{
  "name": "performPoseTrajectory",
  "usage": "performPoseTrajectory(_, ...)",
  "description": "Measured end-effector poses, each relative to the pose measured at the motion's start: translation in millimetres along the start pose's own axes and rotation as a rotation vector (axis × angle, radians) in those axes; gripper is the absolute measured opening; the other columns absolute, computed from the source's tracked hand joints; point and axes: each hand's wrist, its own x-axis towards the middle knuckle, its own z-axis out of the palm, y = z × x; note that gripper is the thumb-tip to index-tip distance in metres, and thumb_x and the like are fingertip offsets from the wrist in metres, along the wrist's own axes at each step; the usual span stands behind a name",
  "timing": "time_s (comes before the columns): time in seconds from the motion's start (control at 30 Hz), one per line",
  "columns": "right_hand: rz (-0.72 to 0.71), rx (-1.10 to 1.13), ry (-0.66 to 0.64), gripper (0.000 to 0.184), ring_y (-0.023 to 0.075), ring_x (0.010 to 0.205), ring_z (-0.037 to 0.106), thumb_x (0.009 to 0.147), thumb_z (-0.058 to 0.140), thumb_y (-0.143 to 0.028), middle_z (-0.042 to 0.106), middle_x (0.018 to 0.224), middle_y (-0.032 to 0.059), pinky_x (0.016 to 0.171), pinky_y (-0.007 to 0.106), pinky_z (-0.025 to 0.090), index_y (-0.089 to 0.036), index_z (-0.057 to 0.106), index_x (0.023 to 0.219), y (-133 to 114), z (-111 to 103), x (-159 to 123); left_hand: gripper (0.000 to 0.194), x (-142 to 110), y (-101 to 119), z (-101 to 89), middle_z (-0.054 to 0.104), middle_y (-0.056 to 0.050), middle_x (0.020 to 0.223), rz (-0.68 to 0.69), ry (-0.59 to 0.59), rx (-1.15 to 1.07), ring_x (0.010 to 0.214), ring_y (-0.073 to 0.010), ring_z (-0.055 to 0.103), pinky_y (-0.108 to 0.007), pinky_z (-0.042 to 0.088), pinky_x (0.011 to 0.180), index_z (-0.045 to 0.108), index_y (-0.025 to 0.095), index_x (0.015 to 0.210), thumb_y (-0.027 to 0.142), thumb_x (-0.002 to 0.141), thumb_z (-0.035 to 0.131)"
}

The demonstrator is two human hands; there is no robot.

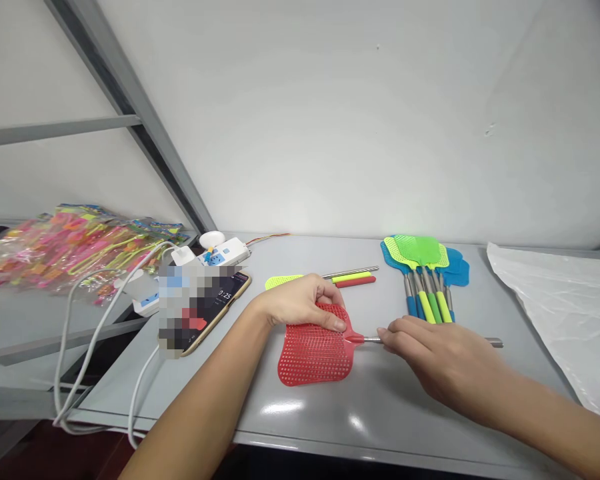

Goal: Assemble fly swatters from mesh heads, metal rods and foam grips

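A red perforated fly swatter head (316, 353) lies over the front of the table, its neck pointing right. My left hand (313, 303) is closed on it, the thumb on top near the neck and the fingers behind. My right hand (430, 347) is closed around the metal rod (373, 339) that joins the red neck; the rod's far end sticks out to the right of the hand. Behind my left hand lie a yellow-green swatter head (283, 282), a bare metal rod (353, 271), a yellow grip (353, 277) and a red grip (355, 282).
Several blue, yellow and green fly swatters (425, 267) lie piled at the back right. White plastic sheeting (560, 307) covers the right side. On the left are a phone (215, 310), power strips (225, 252), white cables (87, 320) and bagged colourful items (90, 247). A wall closes the back.
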Motion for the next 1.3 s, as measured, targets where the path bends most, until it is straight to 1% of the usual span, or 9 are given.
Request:
performPoseTrajectory(0.4,0.148,0.099,-0.086,0.022,0.0137,0.055,0.046,0.089,0.038,-0.004,0.057,0.076,0.0002,0.047,0.029,0.022,-0.020,0.051,0.095,-9.3,8.3,-3.1,0.028,0.2,0.9,-0.9,0.071,-0.003,0.076,-0.001,0.011,0.100,0.064,-0.0145,0.063,-0.022,0.044,0.053,0.070,0.017,0.084,0.040,0.070,0.078)
performPoseTrajectory(0.63,0.190,0.162,-0.085,0.018,0.0143,0.064,0.054,0.094,0.038,-0.012,0.058,0.084,0.0020,0.049,0.027,0.030,-0.021,0.051,0.103,-10.5,7.7,-3.7,0.036,-8.7,3.7,-6.9,0.072,-0.005,0.084,0.041,-0.031,-0.068,0.071,-0.0153,0.065,-0.024,0.047,0.063,0.070,0.018,0.098,0.041,0.071,0.078)
performPoseTrajectory(0.77,0.335,0.271,-0.012,0.013,0.0151,0.066,0.060,0.097,0.041,-0.023,0.062,0.085,0.0023,0.052,0.026,0.040,-0.023,0.052,0.104,3.6,-5.2,7.7,0.058,-9.0,-0.5,-20.2,0.068,-0.015,0.108,0.208,0.141,-0.435,0.091,-0.0230,0.066,-0.032,0.050,0.077,0.064,0.016,0.114,0.060,0.077,0.066)
performPoseTrajectory(0.87,0.507,0.411,0.109,0.014,0.0170,0.070,0.064,0.096,0.045,-0.026,0.065,0.087,0.0046,0.056,0.027,0.048,-0.023,0.051,0.108,21.8,-10.0,15.7,0.067,3.5,-6.2,-22.8,0.069,-0.016,0.102,0.369,0.385,-0.700,0.085,-0.0230,0.066,-0.034,0.051,0.074,0.064,0.014,0.105,0.074,0.080,0.047)
performPoseTrajectory(0.93,0.575,0.453,0.202,0.017,0.0197,0.073,0.065,0.095,0.046,-0.028,0.066,0.089,0.0074,0.054,0.028,0.050,-0.022,0.050,0.110,32.5,-7.3,21.9,0.064,15.1,-9.7,-13.5,0.069,-0.012,0.093,0.452,0.535,-0.714,0.072,-0.0187,0.064,-0.031,0.051,0.067,0.064,0.015,0.098,0.072,0.083,0.040)
performPoseTrajectory(1.03,0.588,0.494,0.201,0.019,0.0209,0.074,0.066,0.094,0.047,-0.030,0.067,0.091,0.0083,0.053,0.029,0.050,-0.021,0.051,0.110,38.2,2.6,36.3,0.049,32.4,-13.0,16.8,0.069,-0.010,0.096,0.545,0.596,-0.538,0.080,-0.0184,0.063,-0.029,0.050,0.070,0.066,0.016,0.101,0.059,0.086,0.048)
performPoseTrajectory(1.13,0.483,0.560,0.112,0.022,0.0200,0.079,0.066,0.095,0.047,-0.030,0.066,0.096,0.0075,0.061,0.030,0.053,-0.022,0.052,0.115,30.4,12.7,52.4,0.043,46.1,-14.0,51.2,0.066,-0.012,0.106,0.580,0.500,-0.468,0.091,-0.0219,0.064,-0.030,0.051,0.072,0.065,0.016,0.103,0.053,0.085,0.055)
performPoseTrajectory(1.2,0.368,0.559,0.080,0.027,0.0206,0.092,0.064,0.095,0.044,-0.027,0.063,0.108,0.0090,0.073,0.033,0.053,-0.023,0.051,0.121,23.3,17.9,59.6,0.046,50.8,-14.2,65.7,0.067,-0.013,0.100,0.565,0.561,-0.545,0.086,-0.0221,0.066,-0.029,0.052,0.066,0.063,0.014,0.100,0.057,0.086,0.053)
performPoseTrajectory(1.3,0.233,0.439,0.090,0.031,0.0232,0.111,0.055,0.095,0.044,-0.024,0.054,0.125,0.0113,0.089,0.040,0.048,-0.023,0.050,0.125,20.3,24.6,61.0,0.047,49.2,-13.2,68.8,0.068,-0.012,0.090,0.564,0.739,-0.589,0.075,-0.0202,0.067,-0.029,0.052,0.063,0.062,0.013,0.093,0.058,0.089,0.047)
